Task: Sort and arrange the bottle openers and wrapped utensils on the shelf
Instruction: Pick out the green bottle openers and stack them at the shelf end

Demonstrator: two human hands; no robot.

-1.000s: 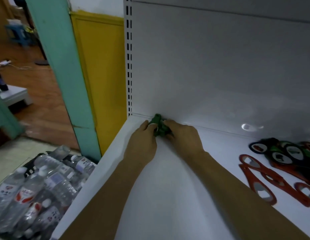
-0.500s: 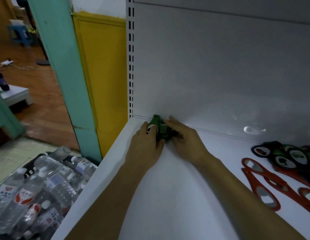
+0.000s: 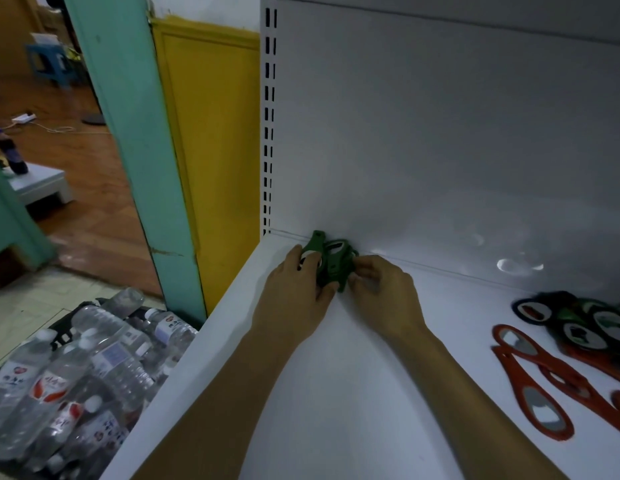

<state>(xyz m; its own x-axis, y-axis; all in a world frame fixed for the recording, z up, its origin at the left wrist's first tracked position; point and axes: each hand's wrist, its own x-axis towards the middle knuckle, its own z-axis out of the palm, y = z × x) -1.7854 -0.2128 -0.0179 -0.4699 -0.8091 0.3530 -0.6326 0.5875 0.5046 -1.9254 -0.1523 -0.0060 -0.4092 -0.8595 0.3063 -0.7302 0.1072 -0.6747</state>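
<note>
A small stack of green bottle openers point(image 3: 331, 263) sits in the back left corner of the white shelf point(image 3: 336, 393), against the back panel. My left hand point(image 3: 294, 303) grips the stack from the left, thumb and fingers curled round it. From the right, my right hand point(image 3: 384, 296) pinches the same stack with its fingertips. Red bottle openers point(image 3: 533, 382) lie flat at the shelf's right side. Behind them is a pile of dark round-headed openers point(image 3: 585, 323) with white labels. No wrapped utensils are in view.
The shelf's white back panel point(image 3: 440, 133) rises right behind the green stack, with a slotted upright point(image 3: 269, 116) at its left. Below the shelf's left edge lie several packed water bottles point(image 3: 76, 375). A teal post point(image 3: 139, 133) and a yellow panel point(image 3: 211, 133) stand further left.
Both hands stay on the green openers in the corner. The fingers have shifted slightly and more of the stack now shows between them.
</note>
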